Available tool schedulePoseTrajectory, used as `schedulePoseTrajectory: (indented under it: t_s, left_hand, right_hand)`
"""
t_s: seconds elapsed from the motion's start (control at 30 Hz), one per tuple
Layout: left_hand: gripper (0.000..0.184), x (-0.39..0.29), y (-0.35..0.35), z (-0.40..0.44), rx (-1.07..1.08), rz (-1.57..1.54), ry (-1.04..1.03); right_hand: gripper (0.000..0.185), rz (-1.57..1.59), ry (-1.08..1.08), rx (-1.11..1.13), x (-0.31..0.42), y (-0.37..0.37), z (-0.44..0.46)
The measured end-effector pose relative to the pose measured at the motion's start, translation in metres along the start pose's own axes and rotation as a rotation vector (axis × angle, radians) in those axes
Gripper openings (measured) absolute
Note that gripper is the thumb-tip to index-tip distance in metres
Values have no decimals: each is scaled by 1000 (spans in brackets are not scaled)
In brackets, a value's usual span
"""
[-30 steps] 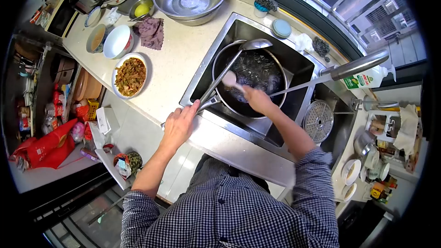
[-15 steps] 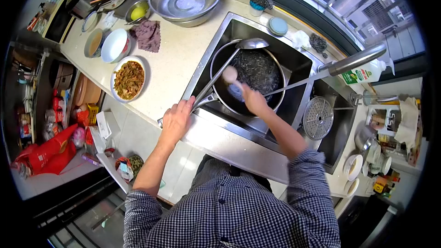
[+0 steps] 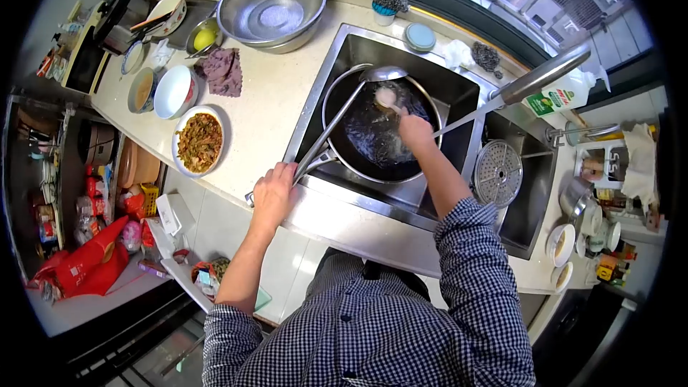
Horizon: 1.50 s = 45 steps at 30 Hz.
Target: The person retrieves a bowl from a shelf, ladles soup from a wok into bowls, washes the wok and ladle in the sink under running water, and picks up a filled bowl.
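A dark wok [image 3: 351, 161] with water in it sits in the left basin of the steel sink [image 3: 297, 136]. My right hand [image 3: 417, 133] is closed around a short-handled scrubbing brush [image 3: 385, 97], its pale round head over the water inside the wok. A steel ladle [image 3: 385, 74] lies across the wok, bowl at the far rim. Its long handle runs down to my left hand [image 3: 274, 192], whose fingers are closed around it at the counter's front edge. The wok's handle [image 3: 320, 160] points toward that same hand; whether the fingers also grip it is hidden.
The faucet [image 3: 545, 75] reaches over the sink from the right. A perforated steel disc [image 3: 498, 173] stands in the right basin. On the left counter are a bowl of chopped food [image 3: 199, 141], a white bowl [image 3: 176, 92], a purple cloth [image 3: 221, 72] and a large steel basin [image 3: 272, 7].
My right hand has moved the brush right and away from me, from the wok's left side toward its far middle. My left hand stays at the ladle handle. The view has shifted slightly.
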<state>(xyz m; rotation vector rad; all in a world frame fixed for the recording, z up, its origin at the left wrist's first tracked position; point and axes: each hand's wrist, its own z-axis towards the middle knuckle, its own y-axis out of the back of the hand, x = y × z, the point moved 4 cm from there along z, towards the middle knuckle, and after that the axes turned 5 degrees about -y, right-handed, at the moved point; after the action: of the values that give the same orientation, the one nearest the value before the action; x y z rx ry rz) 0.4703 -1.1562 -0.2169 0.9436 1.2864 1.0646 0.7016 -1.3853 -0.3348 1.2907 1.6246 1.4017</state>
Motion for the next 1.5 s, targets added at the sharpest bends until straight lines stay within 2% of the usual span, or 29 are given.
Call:
schedulePoseTrajectory:
  t_s: [0.07, 0.13, 0.2, 0.33, 0.43, 0.5, 0.6, 0.7, 0.8, 0.83, 0.93, 1.07, 1.17, 1.2, 1.27, 1.37, 1.5]
  left_hand:
    - [40, 2, 0, -2, -9, -8, 1]
    - [40, 2, 0, -1, -15, -13, 8]
    - [39, 4, -1, -1, -13, -17, 12]
    - [40, 8, -3, 3, 3, -33, 18]
    - [40, 15, -3, 10, 12, -24, 16]
    - [40, 17, -4, 11, 10, -5, 5]
    - [39, 16, -5, 10, 13, 29, -23]
    - [39, 12, -4, 10, 50, 50, -26]
    - [40, 12, -5, 11, 2, 60, -92]
    - [41, 13, -5, 10, 9, 34, -96]
    - [41, 13, -3, 10, -2, -16, -132]
    - [46, 13, -2, 10, 58, -69, -126]
    - [44, 10, -3, 10, 70, -68, -117]
    - [44, 9, -3, 9, 66, -72, -109]
    - [45, 7, -1, 12, 70, -67, -110]
    - [45, 5, -2, 13, 69, -81, -110]
    - [43, 6, -4, 14, 67, -81, -97]
  right_hand:
    - [26, -55, 47, -76, -35, -6, -18]
    - [37, -143, -19, 171, -49, 2, -46]
    - [33, -121, 190, 180, -54, 7, -80]
    - [46, -120, 249, 392, 3, 2, -125]
    - [46, 27, 231, 160, 46, -6, -98]
    - [45, -29, 202, -47, 50, -16, -61]
    - [46, -10, 13, 10, 47, -8, -23]
    - [45, 82, -112, 119, 32, 5, -31]
    - [43, 225, -246, 130, 8, 7, -55]
    - [36, 297, -229, 11, -1, 7, -66]
    - [36, 151, -188, -44, -22, 3, -97]
    - [23, 21, -110, 57, -16, 13, -143]
    - [32, 118, -57, 199, 8, 20, -164]
    - [35, 188, -11, 168, 18, 17, -165]
    - [39, 305, 78, 83, 41, 25, -160]
    - [44, 320, 118, -34, 64, 10, -118]
    - [39, 25, 77, -255, 58, 6, -54]
